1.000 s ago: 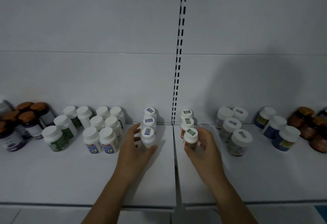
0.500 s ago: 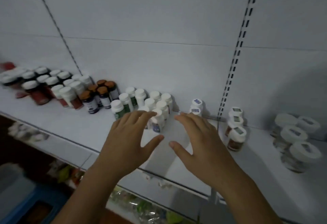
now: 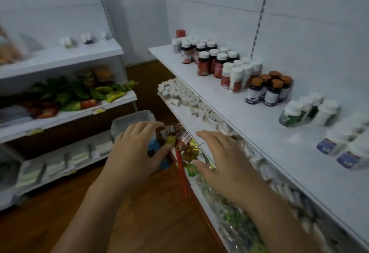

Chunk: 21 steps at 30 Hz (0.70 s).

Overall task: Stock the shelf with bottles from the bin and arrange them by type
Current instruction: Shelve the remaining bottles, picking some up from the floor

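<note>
A: What is held at present?
B: Nothing. The left hand (image 3: 135,153) and right hand (image 3: 225,160) are held empty, fingers (image 3: 211,136) spread apart.
A: What is advised next?
B: The pale translucent plastic bin (image 3: 129,121) just beyond them should be reached into, each bottle gripped by its body. Farther off, brown-capped dark bottles (image 3: 267,91) are grouped on the white shelf (image 3: 249,129); like should be set beside like.

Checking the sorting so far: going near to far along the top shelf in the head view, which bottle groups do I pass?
blue-label white bottles → green-label white bottles → brown-capped purple-label bottles → tall white-capped red bottles → dark white-capped bottles
</note>
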### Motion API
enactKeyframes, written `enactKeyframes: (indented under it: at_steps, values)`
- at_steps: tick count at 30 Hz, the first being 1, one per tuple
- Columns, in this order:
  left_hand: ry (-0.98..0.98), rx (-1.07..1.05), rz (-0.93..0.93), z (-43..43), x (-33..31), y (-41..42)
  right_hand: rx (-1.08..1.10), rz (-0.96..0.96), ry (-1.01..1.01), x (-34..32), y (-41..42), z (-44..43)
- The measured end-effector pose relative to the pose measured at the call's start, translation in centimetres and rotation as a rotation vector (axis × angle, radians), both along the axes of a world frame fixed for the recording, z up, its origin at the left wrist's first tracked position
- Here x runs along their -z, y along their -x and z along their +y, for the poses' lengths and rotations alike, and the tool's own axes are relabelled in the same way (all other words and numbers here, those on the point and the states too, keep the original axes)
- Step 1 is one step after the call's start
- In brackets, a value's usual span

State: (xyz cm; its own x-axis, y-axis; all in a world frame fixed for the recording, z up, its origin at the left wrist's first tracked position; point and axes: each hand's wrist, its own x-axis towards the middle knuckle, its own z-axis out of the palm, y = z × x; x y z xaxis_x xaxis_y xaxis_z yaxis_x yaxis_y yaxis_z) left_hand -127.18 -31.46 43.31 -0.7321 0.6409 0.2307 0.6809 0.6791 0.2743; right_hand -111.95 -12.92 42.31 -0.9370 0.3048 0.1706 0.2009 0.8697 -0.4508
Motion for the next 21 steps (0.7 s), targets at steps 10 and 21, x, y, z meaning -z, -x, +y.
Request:
enactKeyframes:
  at_steps: [10, 21]
  values:
    - [-0.023, -0.267, -0.102, -20.3, 4.1, 16.3, -0.22, -0.087, 0.037, 2.6, 20.4, -16.0]
    - [-0.096, -0.477, -0.19, -32.4, 8.1, 27.5, -0.487, -0.163, 0.087, 5.7, 38.1, -26.6]
